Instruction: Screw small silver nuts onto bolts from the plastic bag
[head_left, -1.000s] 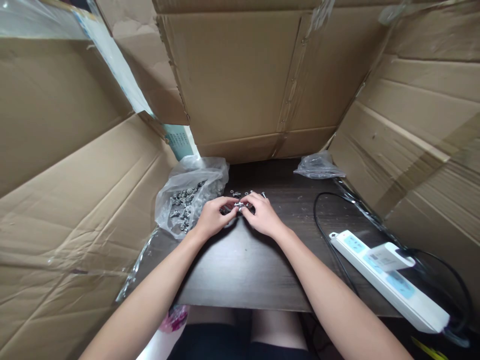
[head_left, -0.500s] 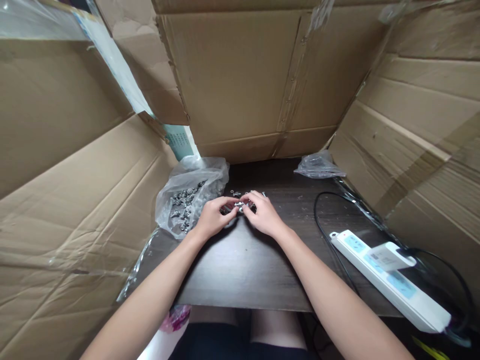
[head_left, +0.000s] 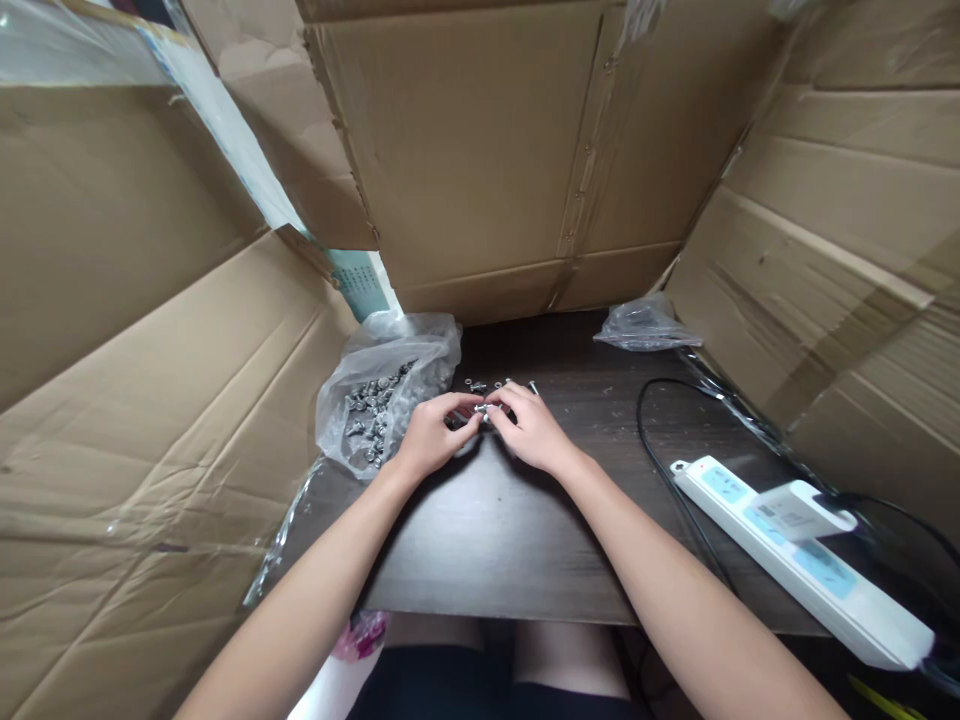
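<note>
Over the middle of the dark table (head_left: pixel 487 540), my left hand (head_left: pixel 439 435) and my right hand (head_left: pixel 529 428) meet at the fingertips. Between them they pinch a small silvery screw (head_left: pixel 482 408), one hand at each end. Its finer detail is too small to make out. Just beyond the fingers lie several loose screws and rings (head_left: pixel 478 386), partly covered by my hands. Left of my left hand, a clear plastic bag (head_left: pixel 334 415) lies with its mouth spread, holding many small metal fasteners (head_left: pixel 371 405).
A white power strip (head_left: pixel 795 570) with a plug-in adapter (head_left: pixel 806 512) lies on the right, its black cable (head_left: pixel 641 425) curving across the table. A crumpled clear bag (head_left: pixel 646 325) rests at the back right. Cardboard walls (head_left: pixel 465 150) enclose the table at left, back and right.
My fingertips have drawn slightly closer together around the screw. The view has shifted a little, so the power strip appears farther right.
</note>
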